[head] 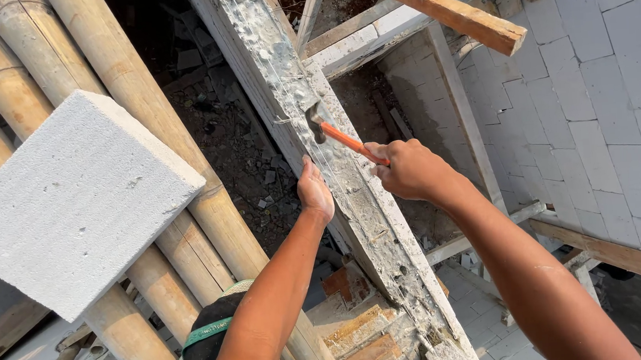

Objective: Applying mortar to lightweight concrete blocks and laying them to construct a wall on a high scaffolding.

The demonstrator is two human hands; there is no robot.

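Hands outstretched, right gripping hammer, left on beam

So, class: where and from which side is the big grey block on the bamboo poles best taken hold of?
Grip the grey block by its two opposite side faces, coming from above with both hands. It lies flat across the bamboo poles, broad face up, looking too wide for one hand, with its near corner overhanging.

Open building site in daylight. Wall of pale grey blocks at right; bamboo scaffold poles at left, bearing one loose grey block; timber batten overhead; rubble-strewn ground far below (in shadow).
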